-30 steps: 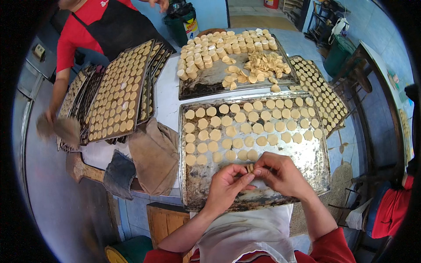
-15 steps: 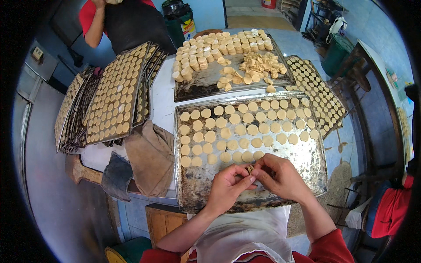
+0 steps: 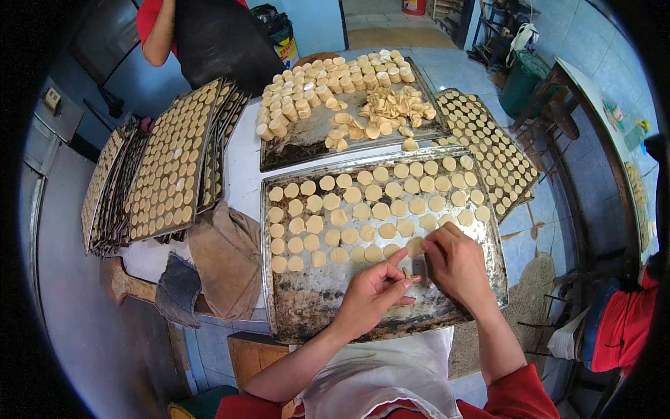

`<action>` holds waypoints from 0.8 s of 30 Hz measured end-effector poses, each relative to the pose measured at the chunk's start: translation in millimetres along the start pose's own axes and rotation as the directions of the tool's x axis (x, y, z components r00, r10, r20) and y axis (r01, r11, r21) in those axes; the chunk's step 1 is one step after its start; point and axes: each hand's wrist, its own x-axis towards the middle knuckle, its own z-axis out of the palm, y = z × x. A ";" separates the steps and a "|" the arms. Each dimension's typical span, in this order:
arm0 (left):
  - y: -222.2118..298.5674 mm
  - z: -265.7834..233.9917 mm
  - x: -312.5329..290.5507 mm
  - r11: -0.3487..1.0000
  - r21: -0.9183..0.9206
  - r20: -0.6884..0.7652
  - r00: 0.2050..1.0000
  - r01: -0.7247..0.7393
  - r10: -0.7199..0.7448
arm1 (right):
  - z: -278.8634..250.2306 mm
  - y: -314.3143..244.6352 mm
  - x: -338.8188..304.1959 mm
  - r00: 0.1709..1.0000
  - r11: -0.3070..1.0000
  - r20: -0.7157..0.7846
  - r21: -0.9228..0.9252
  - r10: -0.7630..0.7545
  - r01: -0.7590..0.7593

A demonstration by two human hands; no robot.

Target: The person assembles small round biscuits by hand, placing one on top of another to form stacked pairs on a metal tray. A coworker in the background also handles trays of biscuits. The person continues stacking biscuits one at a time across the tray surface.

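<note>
**Near Tray: Set Rounds Flat, Keep Rows Even**

Found both hands over the near tray (image 3: 307, 304), close together but not touching. Noted right hand (image 3: 457, 269) with fingertips at a dough round (image 3: 414, 246) at the right end of the nearest row; could not tell whether pinching or merely pressing. Noted left hand (image 3: 377, 290) just beside, apparently closed on a dough piece (image 3: 407, 273) between thumb and fingers, seen edge-on and partly hidden.

Recommend, as a matter of judgement: lower each round flat, release without dragging, and follow the line of the row behind. Leave a slight gap on every side; avoid overlap. Separate one at a time and handle lightly, as likely to stretch or dent.

Beyond, on the bench (image 3: 243, 162), recorded stacked rounds (image 3: 345, 84) and a loose heap (image 3: 394, 105) on the far tray (image 3: 294, 149). Saw no legible marking on either tray or on the dough. Farther back, recorded a yellow-and-white container (image 3: 287, 51) bearing bold red lettering. Farthest off, by the doorway, recorded a red bucket (image 3: 414, 5) with a pale patch, too small to read.
</note>
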 end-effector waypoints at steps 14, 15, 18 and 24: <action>-7.1 23.2 11.7 0.998 0.001 -0.064 0.996 -0.058 0.058 | -29.5 20.3 -13.4 0.990 0.967 0.116 0.235 0.076 -0.102; -6.4 24.6 12.2 0.998 0.024 -0.062 0.997 -0.052 0.053 | -30.2 26.3 -12.4 0.996 0.987 0.043 0.138 0.083 -0.088; -4.0 29.3 16.6 0.994 0.111 -0.031 0.999 -0.022 0.026 | -35.1 32.5 -17.7 0.998 0.994 0.008 -0.095 0.055 -0.054; -8.9 49.1 26.0 0.996 0.092 0.057 0.998 -0.006 0.000 | -46.8 30.5 -25.4 0.994 0.975 0.067 0.200 0.084 -0.096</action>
